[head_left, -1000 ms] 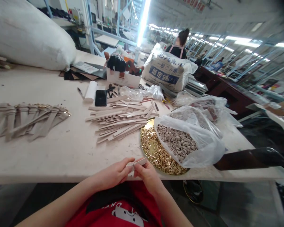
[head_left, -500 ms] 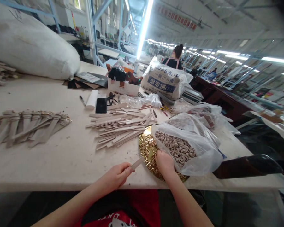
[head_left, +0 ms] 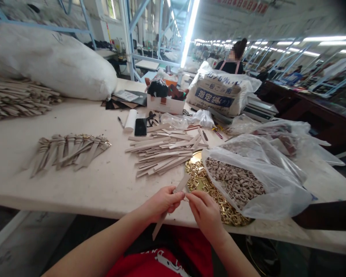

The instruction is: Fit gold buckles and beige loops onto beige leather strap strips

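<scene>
R hand back from 1 tray, fingers pinched nr L hand; L fingers grip 1 strip.

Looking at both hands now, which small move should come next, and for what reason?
Probably bring the right hand onto the pale strip: the left hand grips it with both ends sticking out, and the right fingertips are close beside. Whether they pinch something small, I cannot tell.
</scene>
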Demonstrator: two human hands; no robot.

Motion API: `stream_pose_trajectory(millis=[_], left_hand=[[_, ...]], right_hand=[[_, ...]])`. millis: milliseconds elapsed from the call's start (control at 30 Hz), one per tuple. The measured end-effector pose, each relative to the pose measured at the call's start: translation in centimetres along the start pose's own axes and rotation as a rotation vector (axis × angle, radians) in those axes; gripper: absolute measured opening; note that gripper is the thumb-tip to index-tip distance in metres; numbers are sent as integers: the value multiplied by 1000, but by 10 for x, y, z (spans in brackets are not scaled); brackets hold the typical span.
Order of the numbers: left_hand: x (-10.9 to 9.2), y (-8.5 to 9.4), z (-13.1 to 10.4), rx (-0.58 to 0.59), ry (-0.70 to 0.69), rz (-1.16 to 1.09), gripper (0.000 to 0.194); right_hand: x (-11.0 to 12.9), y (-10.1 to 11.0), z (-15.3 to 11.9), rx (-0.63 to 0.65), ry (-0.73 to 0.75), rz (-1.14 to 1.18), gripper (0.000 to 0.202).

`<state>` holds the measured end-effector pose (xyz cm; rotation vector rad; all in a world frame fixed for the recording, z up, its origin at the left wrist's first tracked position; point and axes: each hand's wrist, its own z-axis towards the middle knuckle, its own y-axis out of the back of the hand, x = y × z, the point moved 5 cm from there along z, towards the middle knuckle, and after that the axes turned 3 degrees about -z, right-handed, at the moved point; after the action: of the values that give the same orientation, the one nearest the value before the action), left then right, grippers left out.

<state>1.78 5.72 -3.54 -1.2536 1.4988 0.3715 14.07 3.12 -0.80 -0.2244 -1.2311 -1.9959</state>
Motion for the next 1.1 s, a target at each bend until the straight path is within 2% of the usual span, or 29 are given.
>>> stream_pose_trajectory(millis=[67, 167, 267, 333, 433, 567, 667, 833, 933, 1000, 1100], left_hand=[[-3, 4, -4, -76, -34, 90, 26], [-11, 10, -10, -191, -166, 351, 21], [-15, 14, -13, -248, -256, 609, 16], [-13, 17, -13, -249, -251, 696, 16], [-6, 19, -11, -205, -192, 675, 18], [6, 17, -11, -106, -19, 483, 23], [9, 13, -13, -24, 38, 328, 24], [8, 15, -17, -19, -1, 301, 31], [8, 23, -22, -87, -34, 456, 36], [8, 25, -27, -79, -47, 579, 36], [7, 22, -33, -14, -64, 716, 35]], right_hand=[[-7, -13, -3, 7, -266, 359, 30], [-9, -36, -8, 109, -629, 860, 37], [-4, -44, -11, 207, -806, 1101, 41], [-3, -43, -12, 231, -840, 1122, 43], [-10, -42, -15, 236, -782, 943, 42], [-15, -46, -18, 269, -655, 726, 31], [-13, -48, -19, 260, -663, 783, 26], [-14, -46, -21, 155, -812, 987, 23], [-20, -44, -25, 11, -955, 1093, 26], [-24, -45, -28, -66, -1075, 1195, 30], [-22, -51, -33, -51, -1208, 1311, 33]])
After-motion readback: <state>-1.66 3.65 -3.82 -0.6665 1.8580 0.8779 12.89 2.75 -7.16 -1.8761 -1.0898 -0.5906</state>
